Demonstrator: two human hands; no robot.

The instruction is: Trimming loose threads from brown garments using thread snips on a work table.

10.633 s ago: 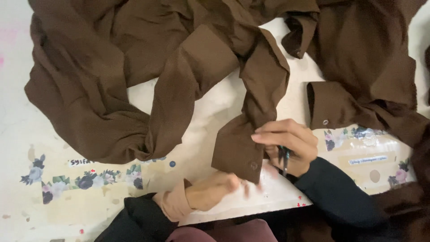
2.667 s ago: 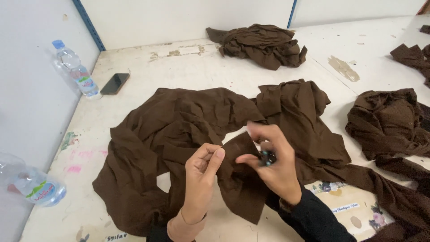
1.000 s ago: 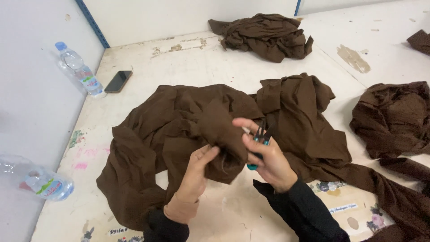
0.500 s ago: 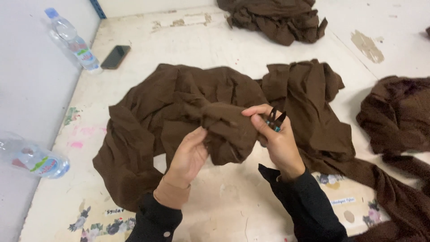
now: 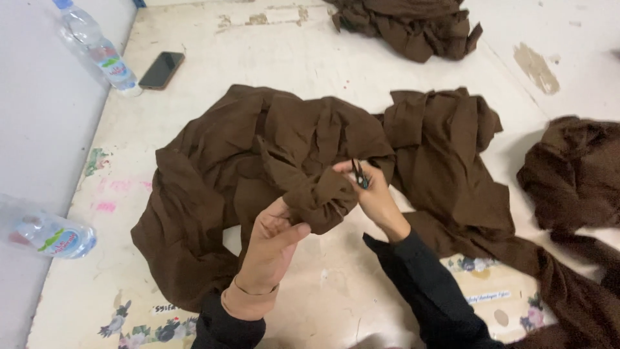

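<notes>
While the left hand (image 5: pixel 274 236) is bunching a fold of the brown garment (image 5: pixel 258 168) in a closed grip, the right hand (image 5: pixel 374 194) is pinching small thread snips (image 5: pixel 359 174) shut-fingered just beside it, presumably steadying the cloth; the rest is lying on the surface (image 5: pixel 323 64) beyond both grips.

A large brown garment (image 5: pixel 258 161) is lying crumpled on the white desk (image 5: pixel 310 64), and everything else is sitting around it. The left hand (image 5: pixel 274 236) is gripping a bunched fold lifted from its near edge, while the right hand (image 5: pixel 371 194) is pinching the same fold and holding small dark snips (image 5: pixel 359 174). Beyond the garment, a black phone (image 5: pixel 162 70) is lying beside a plastic bottle (image 5: pixel 97 48); another bottle (image 5: pixel 48 236) is lying left of it. More brown heaps (image 5: pixel 407 26) are resting beyond and to its right.
</notes>
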